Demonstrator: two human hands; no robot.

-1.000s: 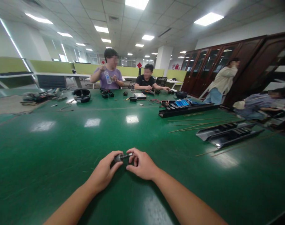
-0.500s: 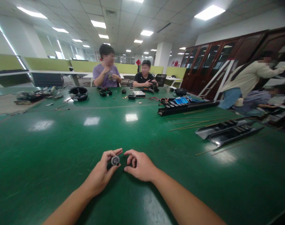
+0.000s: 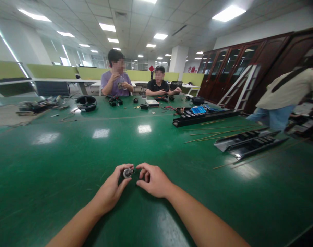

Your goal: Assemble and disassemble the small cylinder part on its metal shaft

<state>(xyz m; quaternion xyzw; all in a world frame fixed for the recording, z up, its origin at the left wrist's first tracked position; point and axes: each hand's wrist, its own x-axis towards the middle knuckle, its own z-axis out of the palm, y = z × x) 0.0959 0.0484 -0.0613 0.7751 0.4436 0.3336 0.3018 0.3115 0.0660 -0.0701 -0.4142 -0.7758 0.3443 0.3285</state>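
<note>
Over the near part of the green table (image 3: 94,154), my left hand (image 3: 110,192) grips a small round metal part (image 3: 127,173) between thumb and fingers. The part is grey, with a toothed-looking disc and a short dark stub that points right. Just to its right is my right hand (image 3: 155,181), its fingers curled and its thumb and index finger apart. Nothing shows between those fingers, and a small gap separates them from the stub.
Black metal channels (image 3: 256,145) and thin brown rods (image 3: 210,137) lie at the right. Farther back are a black headset-like ring (image 3: 86,103) and a white box (image 3: 152,103). Two people sit across the table; another person (image 3: 287,92) stands right, near a ladder (image 3: 238,85).
The metal part has turned in my left hand; its stub pointed down-right before and points right now. My right hand stays almost still. The standing person has moved right.
</note>
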